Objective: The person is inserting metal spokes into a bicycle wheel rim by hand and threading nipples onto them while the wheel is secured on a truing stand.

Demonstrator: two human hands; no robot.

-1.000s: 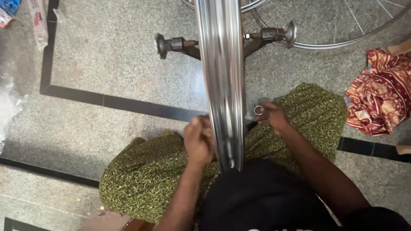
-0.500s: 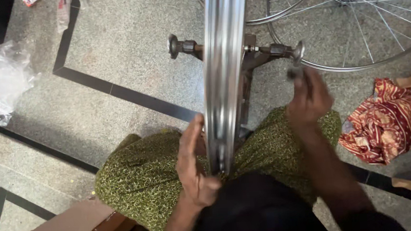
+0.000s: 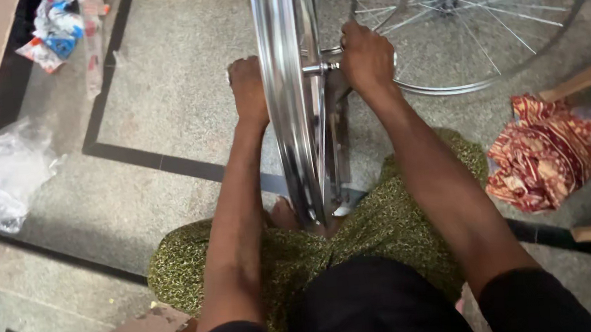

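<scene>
Both hands, left hand (image 3: 248, 86) and right hand (image 3: 367, 58), clamped on axle ends (image 3: 318, 68); upright rim (image 3: 290, 104) stood between; spoked wheel (image 3: 480, 28) lay beyond, red cloth (image 3: 551, 151) right

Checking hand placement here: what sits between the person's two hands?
In the head view, the upright shiny wheel rim stands between the left hand and right hand, with its axle end poking toward the right hand.

A shiny chrome wheel rim (image 3: 290, 111) is being held upright, seen edge-on, running from the top of the view down to the lap. It is being carried in a grey metal stand (image 3: 339, 142) on the stone floor. A short axle end (image 3: 316, 68) is projecting from the rim's right side, near the stand's top.
</scene>
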